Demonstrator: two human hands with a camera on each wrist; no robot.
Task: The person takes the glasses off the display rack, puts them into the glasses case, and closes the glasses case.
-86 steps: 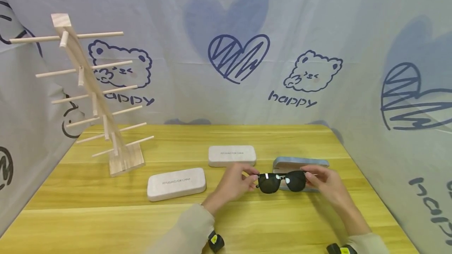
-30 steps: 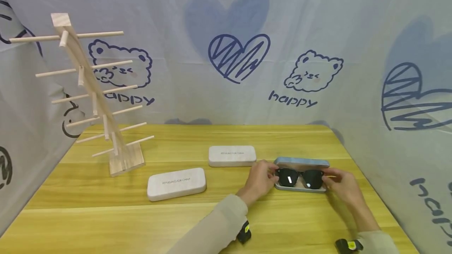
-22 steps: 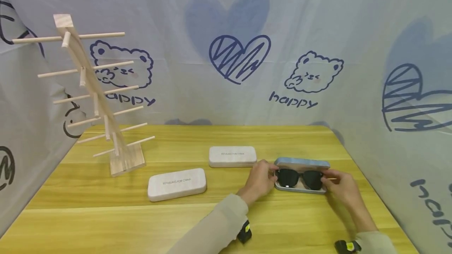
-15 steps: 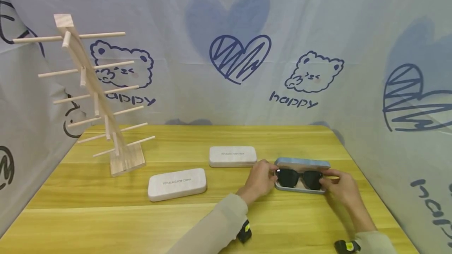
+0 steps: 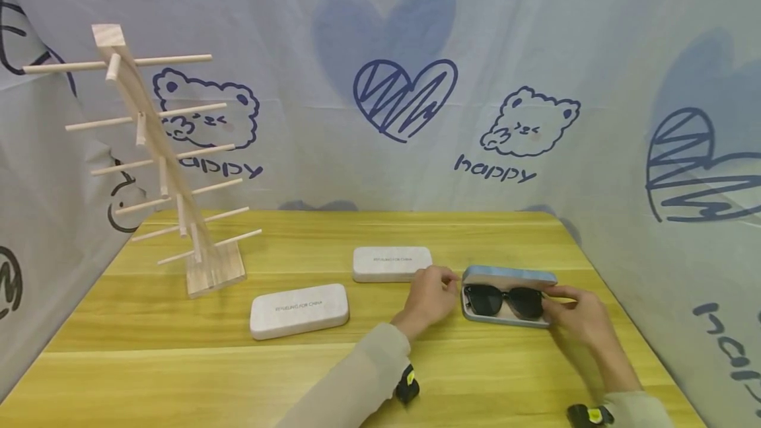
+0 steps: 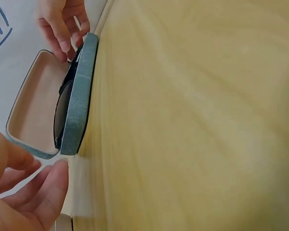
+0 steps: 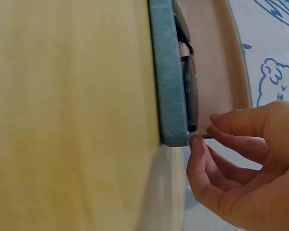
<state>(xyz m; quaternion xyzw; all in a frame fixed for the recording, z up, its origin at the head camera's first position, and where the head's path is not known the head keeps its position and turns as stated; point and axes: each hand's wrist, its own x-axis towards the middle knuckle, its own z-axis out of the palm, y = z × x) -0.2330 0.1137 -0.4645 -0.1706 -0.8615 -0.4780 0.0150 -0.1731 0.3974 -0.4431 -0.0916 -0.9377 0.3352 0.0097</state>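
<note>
Head view: sunglasses (image 5: 503,300) inside open case (image 5: 510,276)

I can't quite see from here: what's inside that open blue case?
A pair of dark sunglasses lies in the blue case, lenses facing up, lid open behind. The right hand pinches their right end, covering it. The folded arms beneath the lenses are hidden.

We are seeing even, soft, bright light in the head view, with only faint shadows lying under the hands on the wooden table (image 5: 178,362). The backdrop cloth (image 5: 380,32) is bowing slightly toward the edges. Both wrist views are showing the tabletop smeared and out of focus, with washed-out highlights.
</note>
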